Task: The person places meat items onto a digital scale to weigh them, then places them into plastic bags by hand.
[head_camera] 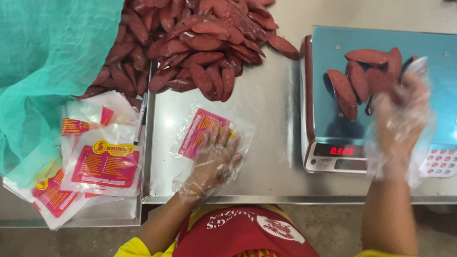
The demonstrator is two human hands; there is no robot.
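Observation:
My left hand (214,160), in a thin clear plastic glove, rests flat on a clear plastic pouch with a pink and yellow label (203,131) lying on the steel table (277,111). My right hand (399,123), also gloved, hovers over the blue platter of a digital scale (456,75), its fingers on several dark red sausages (356,80) lying there. Whether it grips one is unclear through the blur. A large heap of the same sausages (194,31) lies at the back of the table.
A teal mesh cloth (31,34) covers the left side. A stack of labelled clear pouches (98,162) lies on a second steel surface at the left. The scale's red display and keypad (445,162) face me. I wear a red apron over yellow sleeves.

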